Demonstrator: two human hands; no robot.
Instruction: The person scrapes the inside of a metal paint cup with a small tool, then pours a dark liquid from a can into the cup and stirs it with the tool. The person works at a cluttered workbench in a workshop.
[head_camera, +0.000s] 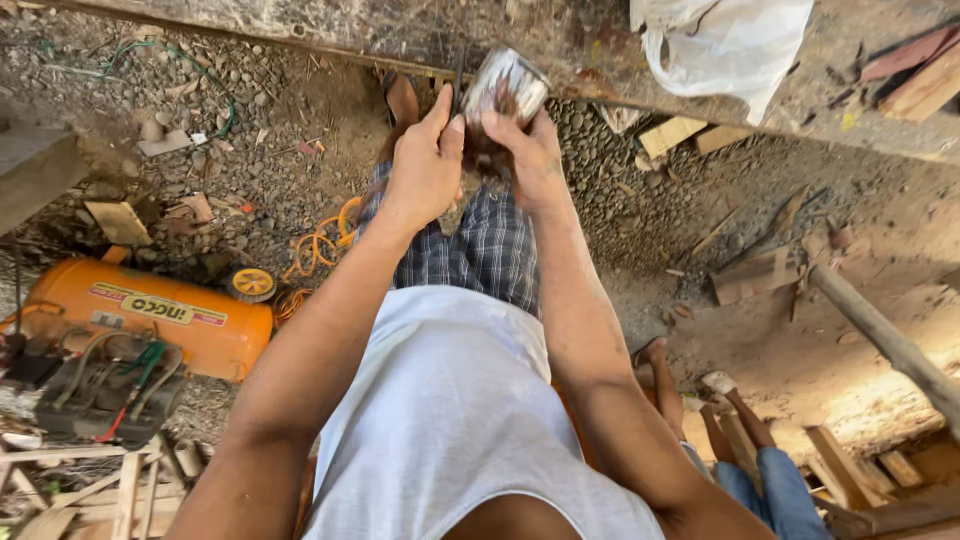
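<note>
Both my hands are raised in front of me over my plaid shorts. My right hand grips a shiny metal can from below. My left hand is right beside the can and pinches a thin dark stick that stands up along the can's left side. The two hands nearly touch. I cannot see what is inside the can.
An orange compressor tank with its motor and an orange hose lie at the left on gravel. A white plastic bag rests on a beam above. Wood scraps and a pole sit at the right. Another person's legs are at bottom right.
</note>
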